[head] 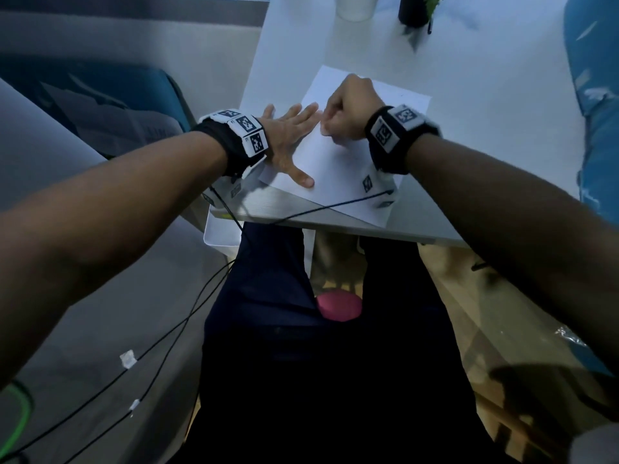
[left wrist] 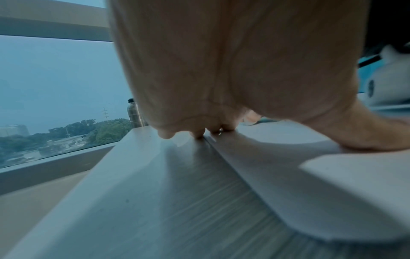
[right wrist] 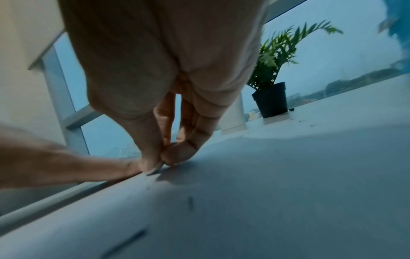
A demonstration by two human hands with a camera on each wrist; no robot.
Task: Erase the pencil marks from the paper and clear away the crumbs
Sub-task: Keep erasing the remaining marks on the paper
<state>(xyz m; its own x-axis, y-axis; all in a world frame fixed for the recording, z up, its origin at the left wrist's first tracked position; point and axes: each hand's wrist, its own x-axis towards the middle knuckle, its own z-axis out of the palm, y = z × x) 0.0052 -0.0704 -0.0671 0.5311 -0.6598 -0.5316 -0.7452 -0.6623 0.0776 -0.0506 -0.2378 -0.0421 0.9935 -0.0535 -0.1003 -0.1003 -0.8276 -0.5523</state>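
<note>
The table (head: 469, 145) carries the paper (head: 338, 169), which lies askew near the front edge with one corner hanging over it. The left hand (head: 288, 142) lies flat on the paper's left edge, fingers straight and spread, thumb out toward the near corner, pinning the sheet. The right hand (head: 351, 108) sits curled on the paper just beside the left fingertips; in the right wrist view its thumb and forefinger (right wrist: 155, 157) pinch together at the surface. Whether they hold an eraser I cannot tell; nothing shows between them.

The step looks like rubbing or picking at a spot by the left edge. To do it well, keep the left palm pressing close to the working spot so the sheet does not buckle, and stroke away from the pinning hand.

Dark crumbs (right wrist: 190, 202) lie scattered on the paper near the right wrist, not yet cleared. A black cable (head: 335, 205) crosses the near corner and could snag a sweep. A potted plant (right wrist: 271, 98) and a white cup (head: 355, 6) stand well apart at the far edge.
</note>
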